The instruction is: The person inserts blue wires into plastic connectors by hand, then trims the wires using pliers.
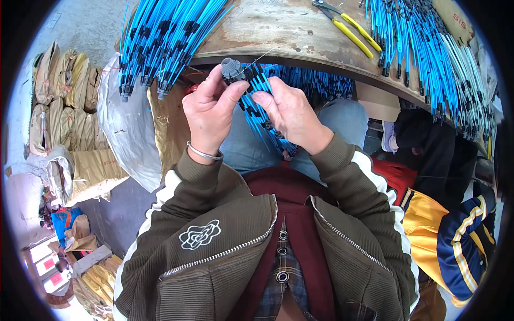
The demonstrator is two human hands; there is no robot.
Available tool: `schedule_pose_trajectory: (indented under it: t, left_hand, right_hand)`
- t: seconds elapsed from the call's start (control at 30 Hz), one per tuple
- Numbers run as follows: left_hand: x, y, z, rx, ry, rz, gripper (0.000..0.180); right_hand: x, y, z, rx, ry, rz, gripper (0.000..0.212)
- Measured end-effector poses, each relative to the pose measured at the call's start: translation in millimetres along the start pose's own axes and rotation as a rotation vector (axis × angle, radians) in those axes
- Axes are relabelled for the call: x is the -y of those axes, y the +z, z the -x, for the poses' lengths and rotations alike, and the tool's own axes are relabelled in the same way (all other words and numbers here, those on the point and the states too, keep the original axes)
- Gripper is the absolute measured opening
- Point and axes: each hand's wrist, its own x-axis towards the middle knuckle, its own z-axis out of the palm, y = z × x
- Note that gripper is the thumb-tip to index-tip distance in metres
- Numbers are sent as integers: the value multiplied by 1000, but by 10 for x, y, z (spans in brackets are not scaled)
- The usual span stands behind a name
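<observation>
I hold a small grey plastic connector block with a bundle of thin blue wires with black sleeves running down from it over my lap. The worn, curved wooden worktop ahead carries more heaps of blue wires and yellow-handled pliers; tan paper sacks stand on the grey floor to my left. My left hand pinches the connector between thumb and fingers, just below the worktop edge. My right hand is closed on the wires just beside it.
</observation>
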Motion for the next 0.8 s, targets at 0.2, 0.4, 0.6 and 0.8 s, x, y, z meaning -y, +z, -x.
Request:
schedule_pose_trajectory:
  t: [0.2, 0.4, 0.6, 0.8]
  left_hand:
    - [-68, 4, 4, -27, 161, -267, 36]
    - [-93, 56, -16, -73, 228, -341, 34]
    - [-80, 60, 6, -87, 0, -62, 31]
    - [-54, -13, 33, -32, -17, 45, 32]
  right_hand:
    - [87, 113, 25, -119, -141, 240, 20]
    - [86, 139, -7, -132, -95, 290, 21]
    - [90, 167, -28, -151, -84, 209, 25]
    - [99, 82, -15, -55, 9, -47, 23]
